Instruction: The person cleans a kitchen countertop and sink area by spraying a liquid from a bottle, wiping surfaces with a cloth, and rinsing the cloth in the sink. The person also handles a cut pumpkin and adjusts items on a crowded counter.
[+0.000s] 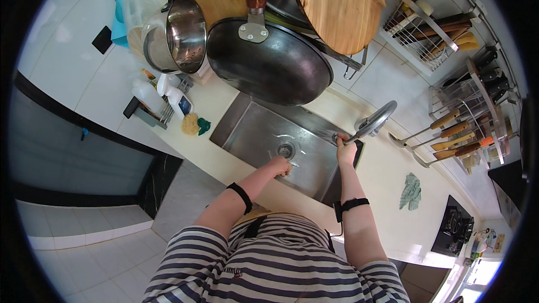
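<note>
My right hand (pixel 345 148) is closed around the spray head of the chrome kitchen faucet (pixel 374 121), over the right end of the stainless steel sink (pixel 248 128). Water seems to spray from the head towards the sink's back wall. My left hand (pixel 281 166) hangs over the front part of the sink, just below the drain strainer (pixel 285 150) in the picture. Its fingers are curled, and whether they hold anything cannot be told. The sink basin is wet. A tan scrubbing pad (pixel 190 124) and a dark green scourer (pixel 204 126) lie on the counter left of the sink.
A black wok (pixel 269 63), a steel saucepan (pixel 185 35) and a round wooden board (pixel 337 4) hang above the sink's back edge. A spray bottle (pixel 177 99) stands at the left. A green cloth (pixel 410 192) lies on the right counter (pixel 379 219), before a gas hob (pixel 452 226).
</note>
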Tool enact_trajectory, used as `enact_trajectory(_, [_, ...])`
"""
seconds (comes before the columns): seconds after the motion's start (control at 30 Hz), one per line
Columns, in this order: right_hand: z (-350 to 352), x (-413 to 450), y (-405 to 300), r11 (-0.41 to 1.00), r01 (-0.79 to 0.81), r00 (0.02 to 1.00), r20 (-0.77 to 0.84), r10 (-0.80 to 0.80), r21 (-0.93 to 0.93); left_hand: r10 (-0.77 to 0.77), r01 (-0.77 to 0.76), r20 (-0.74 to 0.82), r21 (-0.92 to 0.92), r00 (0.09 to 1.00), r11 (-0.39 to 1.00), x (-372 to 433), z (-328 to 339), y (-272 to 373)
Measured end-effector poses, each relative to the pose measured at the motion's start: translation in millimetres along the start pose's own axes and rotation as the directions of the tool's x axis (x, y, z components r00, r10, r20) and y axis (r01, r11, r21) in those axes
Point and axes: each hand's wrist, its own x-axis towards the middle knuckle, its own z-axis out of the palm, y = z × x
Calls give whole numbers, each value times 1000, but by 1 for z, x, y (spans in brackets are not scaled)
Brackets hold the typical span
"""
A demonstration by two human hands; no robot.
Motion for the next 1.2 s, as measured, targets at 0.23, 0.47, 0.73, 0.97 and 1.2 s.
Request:
enact_trajectory(0.23, [-4, 19, 37, 973, -77, 966, 256, 19, 216, -36, 34, 21, 61, 999, 998, -27, 2, 37])
enact_trajectory(0.47, [0, 17, 35, 995, 17, 986, 166, -32, 94, 11, -12, 57, 34, 998, 999, -8, 19, 15])
enact_trajectory(0.73, [14, 25, 34, 974, 181, 980, 52, -190, 137, -26, 25, 49, 15, 998, 1000, -12, 12, 14])
enact_trajectory(0.97, [25, 35, 33, 988, 20, 988, 147, -43, 154, -66, 67, 82, -11, 994, 998, -12, 8, 12])
enact_trajectory(1.2, [26, 35, 3, 880, -274, 922, 368, 125, 389, -22, 21, -35, -46, 999, 999, -23, 10, 17])
